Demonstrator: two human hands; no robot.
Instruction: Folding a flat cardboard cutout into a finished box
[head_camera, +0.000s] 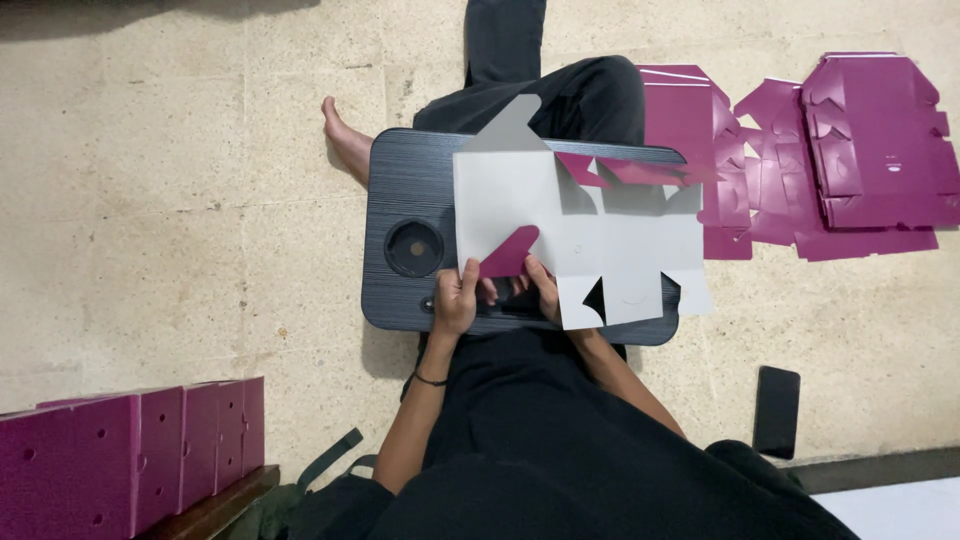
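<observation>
A flat die-cut cardboard box blank (600, 230), grey on its upper face and magenta underneath, lies on a dark lap table (400, 190). My left hand (456, 297) grips its near edge beside a folded-up magenta flap (510, 254). My right hand (543, 290) holds the same near edge just to the right, partly tucked under the card. More magenta flaps (640, 172) are folded over at the blank's far edge.
A pile of flat magenta blanks (850, 160) lies on the floor at the right. Folded magenta boxes (130, 450) stand in a row at the lower left. A dark phone (776, 410) lies on the floor. The lap table has a round cup hole (413, 248).
</observation>
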